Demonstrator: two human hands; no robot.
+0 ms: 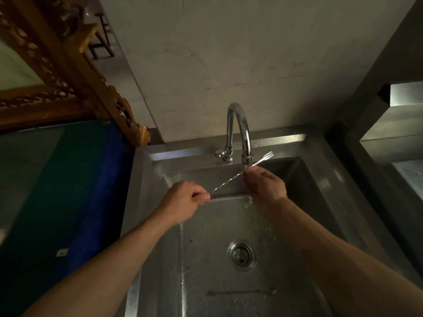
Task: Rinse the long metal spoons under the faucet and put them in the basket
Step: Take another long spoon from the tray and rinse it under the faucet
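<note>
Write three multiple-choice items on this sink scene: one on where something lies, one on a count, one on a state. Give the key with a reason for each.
1. Where does the second long spoon lie?
A. on the sink floor near the camera
B. on the blue surface
C. across the faucet

2. How many hands grip the twisted-handle utensil?
A. none
B. one
C. two

3. What is the state of the faucet?
A. running
B. dry
C. removed

Key: 1 A, it lies flat below the drain. 2 C, the left hand pinches one end and the right hand holds it near the forked end. 3 A, water splashes under the spout.
</note>
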